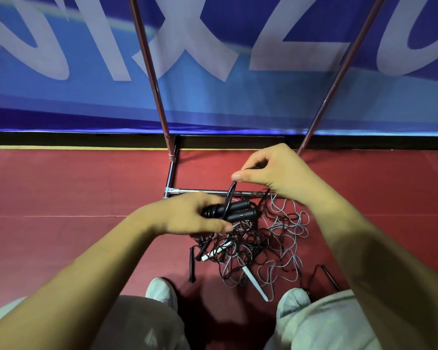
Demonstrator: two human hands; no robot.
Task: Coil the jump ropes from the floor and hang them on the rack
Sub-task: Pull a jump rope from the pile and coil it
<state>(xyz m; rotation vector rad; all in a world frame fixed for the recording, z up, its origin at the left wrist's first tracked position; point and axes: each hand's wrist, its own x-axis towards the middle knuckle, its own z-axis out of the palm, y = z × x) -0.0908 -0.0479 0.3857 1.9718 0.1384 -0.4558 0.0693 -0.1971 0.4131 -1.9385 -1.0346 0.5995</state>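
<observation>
Standing in pale trousers [142, 324] on a red floor [74, 185], with a light left shoe [161, 290] and a light right shoe [292, 300] set apart.

Looking down on a tangle of jump ropes [258, 246] lying on the floor just ahead of the shoes, black and grey cords looping through one another. Noting a white handle [254, 281] pointing back between the shoes at the near edge of the heap, a slim black handle [192, 265] along its left edge, and a dark handle [329, 275] lying apart beside the right shoe.

Gripping two thick black handles [238, 210] side by side in the left hand [187, 215], fingers curled round their ribbed ends, above the far left part of the tangle. Pinching a black cord [229, 197] between thumb and forefinger of the right hand [271, 170], held higher and farther out than the left, with the cord dropping from the pinch across the two handles and into the heap.

Working directly in front of the rack's chrome base bar [200, 191], lying on the floor at the far edge of the tangle, with two reddish uprights [149, 66] rising from the base and spreading toward the top of the view.

Facing a blue banner [61, 97] with large pale lettering behind the rack, hanging down to a dark strip and a yellow line at the floor's far edge.
</observation>
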